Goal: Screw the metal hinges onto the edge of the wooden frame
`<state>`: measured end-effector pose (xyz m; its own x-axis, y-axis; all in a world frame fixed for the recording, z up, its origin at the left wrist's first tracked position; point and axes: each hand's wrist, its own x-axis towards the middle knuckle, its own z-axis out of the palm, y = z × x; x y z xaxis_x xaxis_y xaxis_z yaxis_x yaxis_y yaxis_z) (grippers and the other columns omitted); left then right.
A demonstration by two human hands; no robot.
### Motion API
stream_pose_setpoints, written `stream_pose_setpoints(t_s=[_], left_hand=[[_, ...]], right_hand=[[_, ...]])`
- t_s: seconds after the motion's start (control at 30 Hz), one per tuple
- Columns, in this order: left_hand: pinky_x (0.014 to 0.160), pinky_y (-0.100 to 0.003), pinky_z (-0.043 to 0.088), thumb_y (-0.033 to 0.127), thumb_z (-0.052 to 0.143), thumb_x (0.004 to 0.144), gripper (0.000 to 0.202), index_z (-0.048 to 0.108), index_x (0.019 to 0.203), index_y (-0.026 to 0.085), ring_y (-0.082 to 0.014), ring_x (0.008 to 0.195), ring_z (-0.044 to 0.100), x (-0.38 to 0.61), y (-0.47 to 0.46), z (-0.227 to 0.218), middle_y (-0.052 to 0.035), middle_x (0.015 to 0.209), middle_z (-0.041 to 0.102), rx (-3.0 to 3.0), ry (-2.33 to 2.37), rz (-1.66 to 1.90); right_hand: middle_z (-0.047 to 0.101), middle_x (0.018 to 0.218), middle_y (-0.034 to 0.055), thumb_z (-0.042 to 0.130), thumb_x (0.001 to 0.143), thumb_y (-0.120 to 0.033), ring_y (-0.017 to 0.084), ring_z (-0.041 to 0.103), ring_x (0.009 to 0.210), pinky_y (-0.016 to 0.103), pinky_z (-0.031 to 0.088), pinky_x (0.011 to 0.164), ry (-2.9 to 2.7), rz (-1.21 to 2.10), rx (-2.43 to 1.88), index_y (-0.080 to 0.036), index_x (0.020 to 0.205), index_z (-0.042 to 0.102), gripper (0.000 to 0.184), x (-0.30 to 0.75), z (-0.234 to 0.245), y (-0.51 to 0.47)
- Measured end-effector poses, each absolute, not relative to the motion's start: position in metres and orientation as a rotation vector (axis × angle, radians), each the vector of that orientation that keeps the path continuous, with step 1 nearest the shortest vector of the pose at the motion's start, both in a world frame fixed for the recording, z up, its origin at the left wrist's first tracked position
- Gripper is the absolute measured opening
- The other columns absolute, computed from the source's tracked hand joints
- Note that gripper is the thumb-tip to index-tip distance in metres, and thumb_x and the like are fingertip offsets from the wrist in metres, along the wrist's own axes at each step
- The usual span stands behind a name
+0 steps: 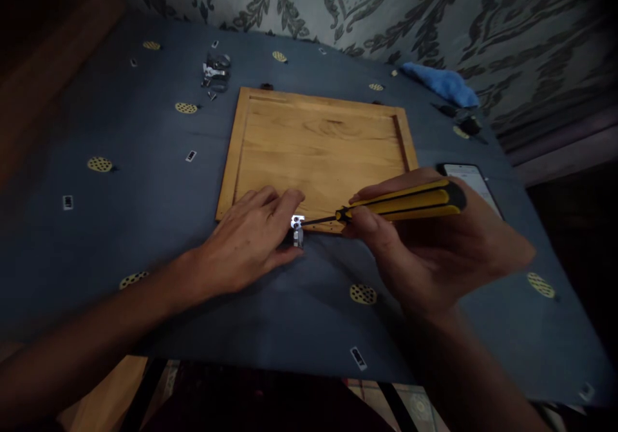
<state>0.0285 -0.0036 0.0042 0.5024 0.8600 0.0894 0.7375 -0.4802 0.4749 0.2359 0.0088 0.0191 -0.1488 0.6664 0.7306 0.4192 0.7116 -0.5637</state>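
A wooden panel (318, 142) with a raised frame lies flat on the table. At its near edge sits a small shiny metal hinge (298, 227). My left hand (251, 239) rests over the panel's near left edge, its thumb and forefinger closed about the hinge. In my right hand (425, 252) is a yellow and black screwdriver (410, 201), held by the handle and tilted almost level. Its thin dark shaft points left, and the tip meets the hinge. A few small dark holes show in the panel edge beside the shaft.
More metal hinges (215, 75) lie at the back left. A phone (470, 184) is right of the panel, partly behind my right hand. A blue cloth (441, 83) and a dark object (466, 121) sit at the back right. A patterned wall (309, 0) borders the table (159, 213).
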Motion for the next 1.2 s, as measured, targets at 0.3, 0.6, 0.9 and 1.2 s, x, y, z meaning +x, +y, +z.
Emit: stream_pose_setpoints(t_s=[0.3, 0.6, 0.9, 1.2], left_hand=[[0.097, -0.045, 0.054, 0.028, 0.08, 0.088, 0.052, 0.052, 0.131, 0.019, -0.0318, 0.116, 0.065, 0.0307, -0.0033, 0.0075, -0.0098, 0.115, 0.071, 2.357, 1.335, 0.414], [0.093, -0.044, 0.056, 0.03, 0.08, 0.089, 0.051, 0.051, 0.129, 0.019, -0.0323, 0.114, 0.066, 0.0306, -0.0037, 0.0048, -0.0102, 0.114, 0.071, 2.399, 1.337, 0.431], [0.094, -0.044, 0.056, 0.03, 0.077, 0.09, 0.051, 0.049, 0.132, 0.021, -0.0313, 0.114, 0.067, 0.0293, -0.0035, 0.0037, -0.0089, 0.114, 0.071, 2.394, 1.327, 0.463], [0.094, -0.044, 0.056, 0.029, 0.08, 0.089, 0.055, 0.049, 0.133, 0.018, -0.0319, 0.114, 0.067, 0.0303, -0.0037, 0.0064, -0.0111, 0.116, 0.071, 2.392, 1.333, 0.404]], right_hand=[[0.073, 0.085, -0.0006, 0.08, 0.092, -0.026, 0.02, 0.069, 0.07, 0.038, 0.055, 0.06, -1.828, 0.379, -0.914, -0.032, 0.101, 0.074, 0.013, 0.2347, 0.0173, 0.0067], [0.074, 0.082, -0.0011, 0.083, 0.09, -0.028, 0.021, 0.069, 0.068, 0.039, 0.057, 0.06, -1.815, 0.383, -0.898, -0.032, 0.099, 0.075, 0.012, 0.2313, 0.0184, 0.0075], [0.076, 0.085, -0.0008, 0.083, 0.089, -0.022, 0.021, 0.071, 0.07, 0.038, 0.057, 0.059, -1.889, 0.376, -0.811, -0.032, 0.103, 0.074, 0.02, 0.2337, 0.0192, 0.01], [0.074, 0.08, -0.0018, 0.083, 0.089, -0.025, 0.02, 0.07, 0.066, 0.037, 0.055, 0.058, -1.913, 0.377, -0.824, -0.032, 0.098, 0.073, 0.015, 0.2338, 0.0195, 0.0122]])
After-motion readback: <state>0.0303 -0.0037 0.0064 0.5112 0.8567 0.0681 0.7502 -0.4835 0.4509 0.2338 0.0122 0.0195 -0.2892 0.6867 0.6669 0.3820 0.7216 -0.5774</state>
